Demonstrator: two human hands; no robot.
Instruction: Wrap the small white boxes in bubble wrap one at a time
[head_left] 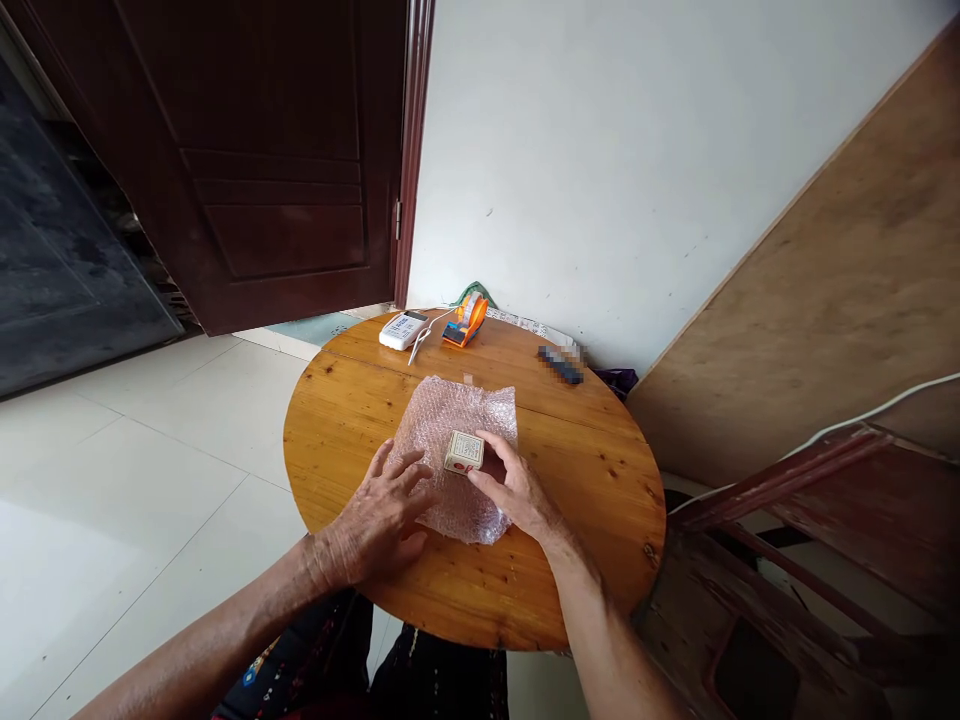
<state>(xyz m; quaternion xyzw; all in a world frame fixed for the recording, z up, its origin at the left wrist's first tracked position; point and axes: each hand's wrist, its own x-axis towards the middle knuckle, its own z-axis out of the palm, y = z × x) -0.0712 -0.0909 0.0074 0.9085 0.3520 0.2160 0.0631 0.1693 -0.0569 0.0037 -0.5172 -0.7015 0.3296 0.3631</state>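
A small cream-coloured box [465, 449] with dark print and a red mark lies on a sheet of bubble wrap [450, 405] in the middle of the round wooden table. My right hand [515, 488] has its thumb and forefinger at the right side of the box, gripping it there. To the left, my left hand [386, 510] is spread with its fingers apart over the left edge of the bubble wrap. Nothing is in the left hand, and a gap separates it from the box.
Toward the back of the round table [337, 400] are an orange tape dispenser [468, 318], a white device [402, 330] with a cable and a blurred-out dark object [559, 365]. A white wall [600, 150] rises behind. At right stands a dark red wooden chair [795, 480].
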